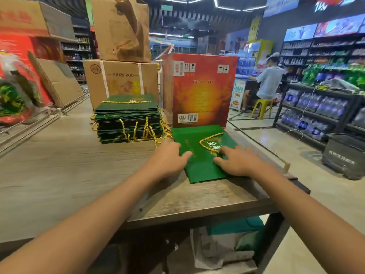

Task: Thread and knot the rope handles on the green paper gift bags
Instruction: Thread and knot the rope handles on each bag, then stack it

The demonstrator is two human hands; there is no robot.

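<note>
- As you leaned over the wooden table (59, 165), your left hand (167, 157) lay palm down on the left edge of the flat green bag (201, 167), fingers nearly straight and spread, gripping nothing.
- Your right hand (235, 163) lay palm down on the right half of the same bag, fingers extended toward the printed gold characters; its fingertips sat at the near end of the gold rope handle (209, 141), though whether they pinched the cord could not be told.
- The green bag lay flat near the table's right front corner, its far edge just short of the red carton (203, 89); the rope handle formed a loop across the bag's upper face.
- The stack of green bags (128, 119) stood just left of the flat bag and beyond your left hand, with gold rope ends hanging down its near side and one cord lying across its top.
- The stack rested against a brown carton (120, 80) marked "SHEN ROU", which carried a second, taller brown box (122, 28).
- The red carton stood upright to the right of the brown carton.
- Beyond the table's right side, a person (266, 80) sat on a yellow stool (262, 107) beside shelves of bottled goods (316, 107).
</note>
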